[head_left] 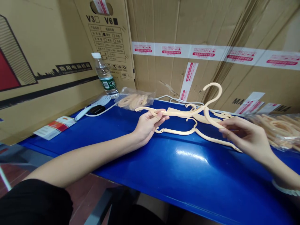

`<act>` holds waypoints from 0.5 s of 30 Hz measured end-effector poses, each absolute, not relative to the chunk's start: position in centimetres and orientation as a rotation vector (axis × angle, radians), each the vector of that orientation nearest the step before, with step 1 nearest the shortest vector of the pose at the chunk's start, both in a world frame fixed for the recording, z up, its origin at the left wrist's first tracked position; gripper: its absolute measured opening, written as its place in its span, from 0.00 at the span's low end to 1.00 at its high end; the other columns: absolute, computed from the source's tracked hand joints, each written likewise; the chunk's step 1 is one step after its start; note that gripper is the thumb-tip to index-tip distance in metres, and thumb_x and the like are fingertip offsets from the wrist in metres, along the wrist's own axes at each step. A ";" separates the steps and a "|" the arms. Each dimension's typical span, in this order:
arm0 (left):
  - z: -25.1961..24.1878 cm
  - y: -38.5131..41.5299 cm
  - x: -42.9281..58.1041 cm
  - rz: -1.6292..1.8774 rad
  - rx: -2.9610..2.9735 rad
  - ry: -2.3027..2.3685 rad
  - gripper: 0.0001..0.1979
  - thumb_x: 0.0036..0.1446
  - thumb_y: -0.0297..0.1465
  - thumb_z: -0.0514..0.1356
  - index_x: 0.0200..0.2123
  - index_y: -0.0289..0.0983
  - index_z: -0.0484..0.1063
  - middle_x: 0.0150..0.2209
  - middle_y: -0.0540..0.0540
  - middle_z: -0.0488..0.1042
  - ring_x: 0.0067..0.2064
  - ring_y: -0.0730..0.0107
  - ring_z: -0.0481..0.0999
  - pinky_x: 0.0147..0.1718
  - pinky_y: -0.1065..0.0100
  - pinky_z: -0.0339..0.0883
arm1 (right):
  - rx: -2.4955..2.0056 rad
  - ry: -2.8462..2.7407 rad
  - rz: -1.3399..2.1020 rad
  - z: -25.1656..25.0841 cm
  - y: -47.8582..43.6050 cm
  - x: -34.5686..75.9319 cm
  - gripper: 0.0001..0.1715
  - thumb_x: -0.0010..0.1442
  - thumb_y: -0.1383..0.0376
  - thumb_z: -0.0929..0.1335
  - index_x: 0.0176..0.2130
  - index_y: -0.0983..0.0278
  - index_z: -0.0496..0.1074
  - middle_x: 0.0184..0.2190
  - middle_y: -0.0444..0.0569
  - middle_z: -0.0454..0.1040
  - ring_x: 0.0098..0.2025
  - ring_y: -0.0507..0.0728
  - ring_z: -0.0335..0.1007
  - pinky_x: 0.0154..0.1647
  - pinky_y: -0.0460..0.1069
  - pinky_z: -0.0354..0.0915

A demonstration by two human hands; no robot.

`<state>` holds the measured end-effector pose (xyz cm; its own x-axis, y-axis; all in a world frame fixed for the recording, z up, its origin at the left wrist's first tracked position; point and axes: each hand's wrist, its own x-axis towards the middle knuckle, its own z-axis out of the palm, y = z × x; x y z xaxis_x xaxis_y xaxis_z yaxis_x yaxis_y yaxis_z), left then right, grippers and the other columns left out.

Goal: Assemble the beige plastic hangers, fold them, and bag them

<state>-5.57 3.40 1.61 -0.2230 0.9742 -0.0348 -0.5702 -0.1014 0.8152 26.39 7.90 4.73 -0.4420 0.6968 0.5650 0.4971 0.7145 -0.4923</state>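
Note:
My left hand (148,125) pinches the left arm of a cream plastic hanger (187,112) and holds it just above the blue table (187,168). My right hand (246,136) grips the same hanger's right arm near the hook (214,90), which curls upward. A second cream hanger (182,132) lies flat on the table under the held one. More hanger parts (217,115) lie behind it.
A clear bag of cream hangers (278,128) lies at the right, another bag (134,100) at the back. A water bottle (105,76), a white cabled device (93,107), a black mouse (97,109) and a small box (55,126) sit left. Cardboard boxes (187,47) wall the back.

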 end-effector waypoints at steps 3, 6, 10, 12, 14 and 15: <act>1.4 2.4 -4.9 1.487 0.748 0.906 0.06 0.63 0.26 0.64 0.42 0.33 0.78 0.42 0.40 0.82 0.39 0.69 0.83 0.42 0.70 0.77 | -0.990 -2.050 0.524 5.2 7.8 26.4 0.16 0.58 0.52 0.76 0.38 0.61 0.78 0.30 0.49 0.78 0.21 0.54 0.70 0.16 0.46 0.63; 0.9 0.6 -4.2 1.258 1.246 0.937 0.09 0.61 0.27 0.64 0.45 0.34 0.78 0.44 0.38 0.82 0.42 0.63 0.83 0.45 0.61 0.77 | -1.035 -2.066 0.677 5.9 7.8 26.7 0.20 0.57 0.49 0.76 0.38 0.63 0.77 0.24 0.48 0.76 0.18 0.53 0.68 0.14 0.45 0.60; 0.3 -1.5 -3.5 0.994 2.323 0.713 0.11 0.64 0.28 0.58 0.47 0.37 0.78 0.50 0.38 0.80 0.56 0.54 0.77 0.58 0.54 0.69 | -1.087 -2.211 0.884 6.3 8.0 27.2 0.24 0.57 0.46 0.76 0.36 0.63 0.74 0.22 0.48 0.75 0.21 0.56 0.72 0.20 0.47 0.66; 0.2 -2.0 -3.5 0.860 2.661 0.609 0.12 0.66 0.29 0.56 0.48 0.36 0.77 0.52 0.37 0.79 0.58 0.52 0.75 0.59 0.54 0.67 | -1.138 -2.275 0.933 6.1 8.3 27.5 0.25 0.56 0.45 0.76 0.34 0.63 0.73 0.22 0.49 0.76 0.22 0.57 0.73 0.21 0.48 0.68; 0.0 -2.1 -3.5 0.815 2.822 0.602 0.12 0.67 0.30 0.55 0.48 0.35 0.77 0.53 0.36 0.79 0.59 0.50 0.74 0.58 0.53 0.68 | -1.189 -2.362 0.887 5.7 8.6 27.8 0.25 0.56 0.45 0.76 0.32 0.63 0.73 0.24 0.50 0.76 0.23 0.57 0.74 0.21 0.48 0.67; -0.1 -2.1 -3.5 0.821 2.861 0.609 0.12 0.67 0.31 0.56 0.48 0.34 0.76 0.53 0.35 0.78 0.58 0.49 0.74 0.58 0.53 0.68 | -1.202 -2.421 0.842 5.5 8.8 27.9 0.24 0.56 0.45 0.75 0.31 0.63 0.74 0.24 0.50 0.77 0.24 0.57 0.73 0.22 0.48 0.67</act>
